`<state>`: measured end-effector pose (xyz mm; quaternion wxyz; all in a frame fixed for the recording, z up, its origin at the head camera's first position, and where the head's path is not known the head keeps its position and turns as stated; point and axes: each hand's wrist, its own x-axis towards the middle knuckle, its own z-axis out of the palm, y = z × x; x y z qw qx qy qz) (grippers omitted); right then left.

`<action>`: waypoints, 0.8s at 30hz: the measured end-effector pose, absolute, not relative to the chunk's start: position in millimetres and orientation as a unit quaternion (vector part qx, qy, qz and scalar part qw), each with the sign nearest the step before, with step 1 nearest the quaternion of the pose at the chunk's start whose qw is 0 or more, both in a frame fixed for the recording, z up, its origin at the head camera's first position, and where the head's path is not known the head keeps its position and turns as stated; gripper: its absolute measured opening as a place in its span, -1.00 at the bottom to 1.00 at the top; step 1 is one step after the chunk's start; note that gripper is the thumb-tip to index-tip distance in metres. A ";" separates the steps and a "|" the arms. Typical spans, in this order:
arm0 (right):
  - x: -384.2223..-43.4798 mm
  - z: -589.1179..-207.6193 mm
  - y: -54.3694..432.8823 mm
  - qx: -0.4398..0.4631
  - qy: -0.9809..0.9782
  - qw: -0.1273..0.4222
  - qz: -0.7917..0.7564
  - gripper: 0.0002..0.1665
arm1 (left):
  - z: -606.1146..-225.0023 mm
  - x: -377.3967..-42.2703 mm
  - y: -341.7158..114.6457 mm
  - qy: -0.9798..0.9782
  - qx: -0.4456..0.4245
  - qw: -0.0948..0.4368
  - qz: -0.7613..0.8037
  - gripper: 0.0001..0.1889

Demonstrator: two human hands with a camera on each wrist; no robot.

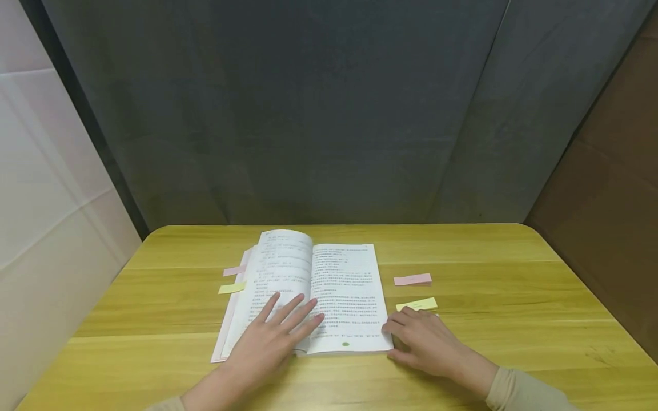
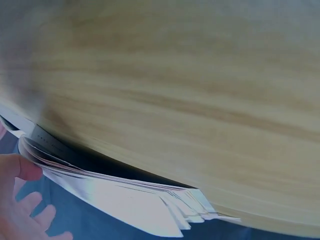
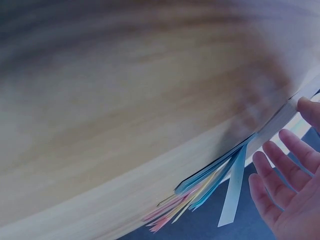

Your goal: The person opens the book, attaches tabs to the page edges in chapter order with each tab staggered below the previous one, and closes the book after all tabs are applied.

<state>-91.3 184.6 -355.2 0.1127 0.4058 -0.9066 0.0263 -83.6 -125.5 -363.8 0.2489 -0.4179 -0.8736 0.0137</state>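
An open book point(image 1: 349, 297) lies on the table, its left-hand pages bowed up near the spine. My left hand point(image 1: 275, 337), fingers spread, rests on the lower left page and reaches across the spine. Beside the lower right corner is my right hand point(image 1: 429, 342), thumb and forefinger at the page edge. The right wrist view shows that thumb point(image 3: 307, 111) against the book's edge and the other fingers loosely extended. Pink point(image 1: 235, 270) and yellow tabs point(image 1: 232, 287) stick out from the left pages. Just beyond the right hand lies a yellow sticky-note pad point(image 1: 416, 304), partly covered by it.
A pink sticky-note pad point(image 1: 413, 279) lies right of the book. Blue strips point(image 3: 232, 185) appear beside the right hand in its wrist view, one leaf sticking out. Beyond the wooden table point(image 1: 493, 274) hangs a dark grey curtain point(image 1: 319, 114).
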 end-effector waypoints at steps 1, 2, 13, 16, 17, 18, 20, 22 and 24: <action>-91.2 -355.3 184.6 0.405 -0.907 0.112 0.026 -0.60 | -364.8 -83.2 -124.9 -0.874 -0.418 0.248 0.010 -0.31; -91.2 -355.3 184.7 0.405 -0.907 0.112 0.025 -0.60 | -365.6 -82.9 -124.5 -0.874 -0.417 0.247 0.009 -0.33; -91.4 -355.3 184.5 0.404 -0.907 0.113 0.025 -0.60 | -366.9 -81.6 -119.9 -0.883 -0.405 0.238 -0.006 -0.54; -91.3 -355.4 184.4 0.404 -0.907 0.114 0.025 -0.60 | -366.4 -82.3 -117.2 -0.886 -0.398 0.239 -0.008 -0.61; -91.4 -355.4 184.3 0.404 -0.907 0.114 0.025 -0.59 | -366.1 -82.6 -115.9 -0.887 -0.395 0.240 -0.007 -0.64; -91.4 -355.4 184.3 0.404 -0.907 0.114 0.025 -0.59 | -365.8 -82.9 -114.4 -0.888 -0.392 0.240 -0.007 -0.66; -91.5 -355.4 184.2 0.404 -0.907 0.114 0.026 -0.60 | -365.3 -83.2 -111.0 -0.893 -0.382 0.236 -0.002 -0.66; -91.6 -355.7 184.2 0.404 -0.907 0.114 0.026 -0.60 | -365.1 -83.5 -107.0 -0.901 -0.371 0.227 0.002 -0.61; -91.8 -356.3 184.2 0.404 -0.907 0.113 0.025 -0.59 | -365.1 -84.0 -102.7 -0.908 -0.358 0.215 0.005 -0.53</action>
